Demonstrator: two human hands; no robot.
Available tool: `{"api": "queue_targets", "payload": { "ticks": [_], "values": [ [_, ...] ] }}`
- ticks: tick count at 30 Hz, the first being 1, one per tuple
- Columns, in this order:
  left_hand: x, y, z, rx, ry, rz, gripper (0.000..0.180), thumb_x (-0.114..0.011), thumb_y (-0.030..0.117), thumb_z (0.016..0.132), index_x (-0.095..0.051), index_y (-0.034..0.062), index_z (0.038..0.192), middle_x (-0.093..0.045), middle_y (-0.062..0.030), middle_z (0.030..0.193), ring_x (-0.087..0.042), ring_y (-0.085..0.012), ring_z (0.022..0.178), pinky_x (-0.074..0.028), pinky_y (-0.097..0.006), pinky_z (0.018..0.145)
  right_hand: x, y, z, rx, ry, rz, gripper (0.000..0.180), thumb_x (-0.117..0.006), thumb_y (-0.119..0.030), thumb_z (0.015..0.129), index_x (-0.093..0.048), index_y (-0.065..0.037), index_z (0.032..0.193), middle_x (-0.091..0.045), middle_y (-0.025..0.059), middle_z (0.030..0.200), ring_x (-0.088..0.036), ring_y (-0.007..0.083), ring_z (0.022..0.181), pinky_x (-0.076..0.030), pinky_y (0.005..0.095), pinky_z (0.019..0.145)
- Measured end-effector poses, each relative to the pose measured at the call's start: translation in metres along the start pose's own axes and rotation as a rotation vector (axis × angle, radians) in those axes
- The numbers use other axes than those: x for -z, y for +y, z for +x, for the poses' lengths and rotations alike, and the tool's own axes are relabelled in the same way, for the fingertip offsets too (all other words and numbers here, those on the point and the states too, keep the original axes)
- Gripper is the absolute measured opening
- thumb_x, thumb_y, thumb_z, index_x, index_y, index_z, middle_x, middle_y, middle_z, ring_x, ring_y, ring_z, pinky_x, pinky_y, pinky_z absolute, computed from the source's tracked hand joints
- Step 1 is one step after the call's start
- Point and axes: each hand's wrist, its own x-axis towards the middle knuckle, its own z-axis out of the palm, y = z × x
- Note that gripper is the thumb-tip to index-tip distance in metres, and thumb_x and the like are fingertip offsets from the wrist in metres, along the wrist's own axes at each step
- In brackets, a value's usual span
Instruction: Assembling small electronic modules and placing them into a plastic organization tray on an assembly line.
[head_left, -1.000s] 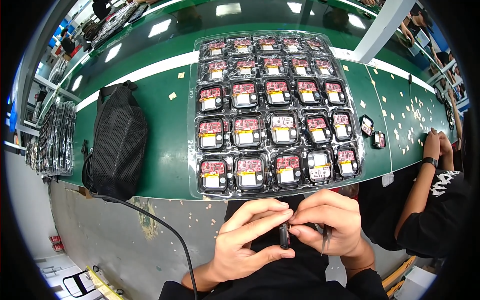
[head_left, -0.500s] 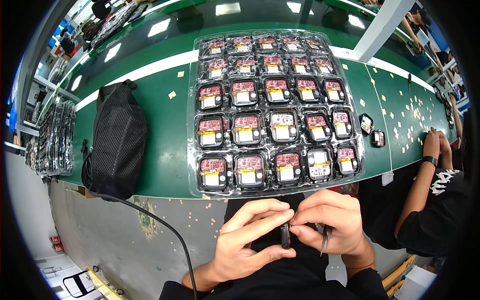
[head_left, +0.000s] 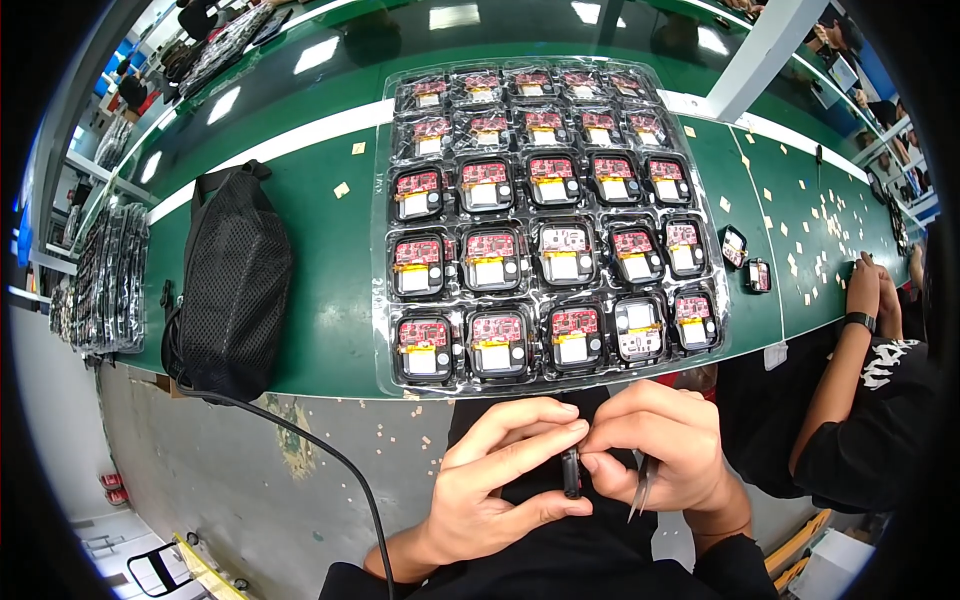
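My left hand (head_left: 490, 475) grips a small black device housing (head_left: 571, 473) edge-on, thumb below and fingertips above. It looks like those in the tray, but its open face is hidden from me. Closed around metal tweezers (head_left: 642, 490), my right hand (head_left: 665, 435) has its thumb and forefinger pinched at the housing's upper right edge. The tweezers' tips point downward, away from the housing. Whether anything small sits in that pinch cannot be seen. Just beyond my hands, a clear plastic tray (head_left: 383, 310) holds rows of black housings with red or whitish circuit boards and silver batteries.
On the green table (head_left: 335, 300), a black mesh bag (head_left: 235, 280) lies left, with a black cable (head_left: 330, 445) hanging nearby. Stacked trays (head_left: 105, 280) stand far left. Two loose devices (head_left: 747, 262) and scattered beige squares lie right, near a co-worker's arm (head_left: 840, 385).
The tweezers have swung slightly in my right hand, their tips shifting left and down. My left hand and the housing stay almost still.
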Motion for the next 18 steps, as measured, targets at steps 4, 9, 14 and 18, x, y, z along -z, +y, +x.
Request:
{"api": "queue_targets", "payload": {
  "ticks": [4,9,14,18],
  "values": [
    [-0.0006,-0.0006,0.0005,-0.008,-0.009,0.024,0.057,-0.086,0.011,0.074,-0.065,-0.0031,0.126,-0.054,-0.0171,0.131,-0.063,-0.0267,0.115,-0.054,-0.036,0.098,-0.0023,-0.0008,-0.0003,0.024,0.019,-0.058,0.015,-0.077,-0.006,0.075,-0.068,-0.003,0.086,-0.066,0.0078,0.083,-0.065,0.0189,0.059,-0.052,0.0298,0.049],
    [-0.0011,-0.0005,0.0007,-0.035,-0.017,0.033,0.057,-0.086,0.01,0.074,-0.065,-0.0032,0.126,-0.054,-0.0175,0.131,-0.063,-0.0273,0.114,-0.054,-0.037,0.098,-0.002,-0.0018,0.0008,0.043,0.019,-0.08,0.015,-0.077,-0.005,0.075,-0.066,-0.002,0.085,-0.065,0.0076,0.081,-0.064,0.0192,0.058,-0.051,0.0301,0.048],
    [-0.0016,-0.0003,0.0006,-0.036,-0.02,0.038,0.057,-0.086,0.01,0.074,-0.065,-0.0036,0.125,-0.054,-0.0177,0.131,-0.063,-0.0277,0.114,-0.054,-0.037,0.098,-0.002,-0.0005,0.0005,0.075,0.017,-0.066,0.017,-0.075,-0.002,0.07,-0.065,-0.002,0.084,-0.064,0.0072,0.08,-0.062,0.019,0.055,-0.05,0.0295,0.046],
    [-0.0019,0.0002,-0.0019,-0.021,-0.008,0.02,0.056,-0.087,0.01,0.073,-0.066,-0.0042,0.124,-0.054,-0.0179,0.131,-0.063,-0.0272,0.114,-0.054,-0.037,0.098,-0.0019,-0.0015,0.001,0.105,0.036,-0.098,0.018,-0.074,-0.001,0.067,-0.065,-0.002,0.083,-0.063,0.0066,0.078,-0.061,0.0179,0.053,-0.048,0.029,0.044]
  ]
}}
